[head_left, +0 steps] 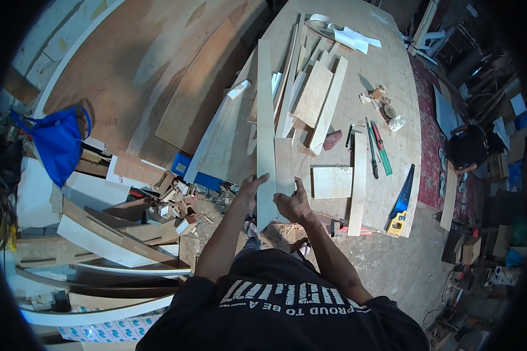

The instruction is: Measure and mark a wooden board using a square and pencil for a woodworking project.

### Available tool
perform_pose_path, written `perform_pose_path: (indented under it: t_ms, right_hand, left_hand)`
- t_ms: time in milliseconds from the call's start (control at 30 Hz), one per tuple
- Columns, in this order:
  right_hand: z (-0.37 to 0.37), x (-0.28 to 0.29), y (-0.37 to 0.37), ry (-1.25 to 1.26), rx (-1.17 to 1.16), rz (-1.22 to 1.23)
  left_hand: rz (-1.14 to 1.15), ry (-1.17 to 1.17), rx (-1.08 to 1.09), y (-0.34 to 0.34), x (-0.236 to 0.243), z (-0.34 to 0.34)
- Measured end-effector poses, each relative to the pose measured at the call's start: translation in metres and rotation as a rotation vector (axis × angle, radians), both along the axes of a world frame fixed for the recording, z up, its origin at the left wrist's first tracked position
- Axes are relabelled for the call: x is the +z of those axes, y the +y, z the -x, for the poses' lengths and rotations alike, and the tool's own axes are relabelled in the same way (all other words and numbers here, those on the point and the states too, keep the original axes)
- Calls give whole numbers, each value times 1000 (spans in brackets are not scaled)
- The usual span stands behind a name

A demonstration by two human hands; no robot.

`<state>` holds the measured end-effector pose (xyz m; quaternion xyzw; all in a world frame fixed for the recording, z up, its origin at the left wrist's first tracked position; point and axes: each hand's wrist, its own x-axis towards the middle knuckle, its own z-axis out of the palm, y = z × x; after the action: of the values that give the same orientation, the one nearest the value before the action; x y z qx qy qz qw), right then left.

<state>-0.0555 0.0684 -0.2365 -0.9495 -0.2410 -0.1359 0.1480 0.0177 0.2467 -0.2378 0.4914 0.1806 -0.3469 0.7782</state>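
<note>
Two boards: a long pale board (pixel 265 117) and a short board (pixel 284 167), side by side at the near edge of the worktable (pixel 386 76), both pointing away from the body, the long one reaching well past the short one.
Left hand: here's the left hand (pixel 253 190), clamped on the long pale board's left edge, thumb over the top face.
Right hand: and the right hand (pixel 294 203), closed around the near end of the short board; whether it presses the long one too, I can't tell.
Just right: a squarish panel (pixel 332 182), with a slightly bowed strip (pixel 358 190) alongside it.
Farther up: a loose stack of boards (pixel 317 96), a dark red block (pixel 332 140) right by it.
Tool side: slim red and green tools (pixel 381 149), then a handsaw (pixel 401 202), blue blade, yellow handle, near the table's right corner.
Top end: white paper (pixel 357 40), curling.
Off left: a blue bag (pixel 58 146), a heap of offcuts (pixel 172 202) and curved panels (pixel 108 237) piled low.
</note>
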Motion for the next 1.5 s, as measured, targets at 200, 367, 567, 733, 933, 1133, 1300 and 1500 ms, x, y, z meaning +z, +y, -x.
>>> perform_pose_path:
  t_ms: [200, 367, 567, 733, 933, 1133, 1300, 1500]
  right_hand:
    - [15, -12, 2, 446, -199, -1078]
    - [17, 26, 6, 817, -351, -1448]
    - [25, 4, 0, 482, -214, -932]
    - [24, 27, 7, 713, -287, -1246]
    - [19, 23, -6, 525, -245, -927]
    - [10, 36, -5, 737, -250, -1388]
    - [11, 41, -5, 792, -228, -1499]
    - [10, 36, -10, 714, -263, -1456]
  left_hand:
    - [-55, -49, -174, -24, -10, -32]
    - [-35, -322, -63, -25, -25, -26]
    - [223, 179, -265, -24, -13, -32]
    - [215, 127, -203, -20, -48, -35]
    - [217, 47, -279, -30, -53, -32]
    - [174, 65, -290, -28, -66, -39]
    - [149, 25, -265, -30, -72, -37]
    - [154, 3, -290, -32, -53, -34]
